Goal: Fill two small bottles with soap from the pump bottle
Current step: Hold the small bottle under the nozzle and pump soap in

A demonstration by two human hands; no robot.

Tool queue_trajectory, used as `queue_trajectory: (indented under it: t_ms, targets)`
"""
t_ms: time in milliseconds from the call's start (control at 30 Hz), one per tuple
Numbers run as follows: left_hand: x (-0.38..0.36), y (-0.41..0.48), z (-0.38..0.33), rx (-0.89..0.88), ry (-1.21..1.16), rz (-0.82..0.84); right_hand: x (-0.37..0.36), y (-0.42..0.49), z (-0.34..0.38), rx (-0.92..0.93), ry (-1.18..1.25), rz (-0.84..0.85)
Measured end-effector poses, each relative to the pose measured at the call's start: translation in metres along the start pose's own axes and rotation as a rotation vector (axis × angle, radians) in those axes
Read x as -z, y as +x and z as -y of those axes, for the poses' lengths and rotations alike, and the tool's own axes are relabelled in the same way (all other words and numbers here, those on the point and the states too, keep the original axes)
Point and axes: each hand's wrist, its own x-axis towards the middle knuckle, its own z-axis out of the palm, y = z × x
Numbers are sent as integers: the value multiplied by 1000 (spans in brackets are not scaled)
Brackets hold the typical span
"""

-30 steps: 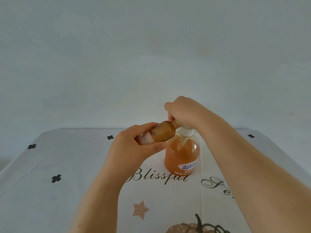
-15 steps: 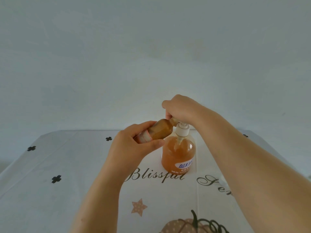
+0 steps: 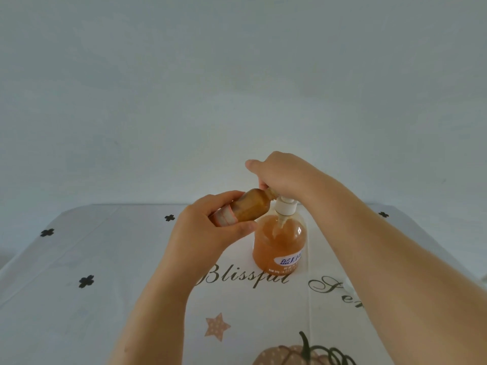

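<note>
A clear pump bottle (image 3: 279,243) of orange soap stands on the table near its middle, with a white collar and a blue-and-white label. My right hand (image 3: 280,173) covers and grips its pump head from above. My left hand (image 3: 210,230) holds a small brown bottle (image 3: 249,206) tilted on its side, its mouth up against the pump nozzle under my right hand. The small bottle looks mostly full of brownish soap. The nozzle itself is hidden by my right hand. Only one small bottle is in view.
The table (image 3: 79,299) wears a white cloth printed with black crosses, the word "Blissful", a star and a pumpkin. A plain pale wall (image 3: 237,88) rises right behind the table's far edge.
The pump head and my right hand sit a little higher than a second ago. My left hand keeps the small bottle at the nozzle. The view has shifted slightly.
</note>
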Motion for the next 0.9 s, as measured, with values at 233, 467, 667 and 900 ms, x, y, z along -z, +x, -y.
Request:
queue_trajectory:
  t_ms: [233, 467, 667, 900]
  targets:
    - [0, 2, 4, 12, 35, 21, -7, 3, -5, 7, 30, -17]
    - [-1, 1, 0, -3, 42, 2, -5, 2, -5, -3, 40, -27]
    - [-2, -2, -4, -66, 50, -63, 10, 0, 2, -7, 16, 11]
    - [-2, -2, -5, -56, 40, -38, 5, 2, 1, -5, 20, 20]
